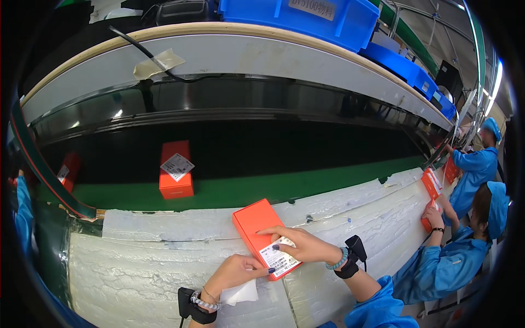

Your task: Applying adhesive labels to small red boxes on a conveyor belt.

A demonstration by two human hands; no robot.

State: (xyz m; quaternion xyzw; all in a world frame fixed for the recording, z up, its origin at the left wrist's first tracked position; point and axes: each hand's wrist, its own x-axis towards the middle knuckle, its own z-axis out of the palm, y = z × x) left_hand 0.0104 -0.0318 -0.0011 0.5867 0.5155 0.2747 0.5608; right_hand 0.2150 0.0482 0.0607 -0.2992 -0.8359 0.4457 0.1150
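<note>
An orange flat box (255,223) lies on the white foam-covered bench (136,262) in front of me. A white printed label (280,258) sits on its near end. My right hand (303,244) rests flat on the label, fingers pressing it onto the box. My left hand (235,271) touches the box's near left edge with its fingertips and holds a piece of white backing paper (240,293) under the palm. Both wrists wear black straps and bead bracelets.
A green conveyor belt (235,191) runs behind the bench, carrying an orange labelled box (176,170) and another orange box (68,170) at far left. Blue bins (306,19) stand on the shelf above. At right, two people in blue coats (470,218) handle orange boxes.
</note>
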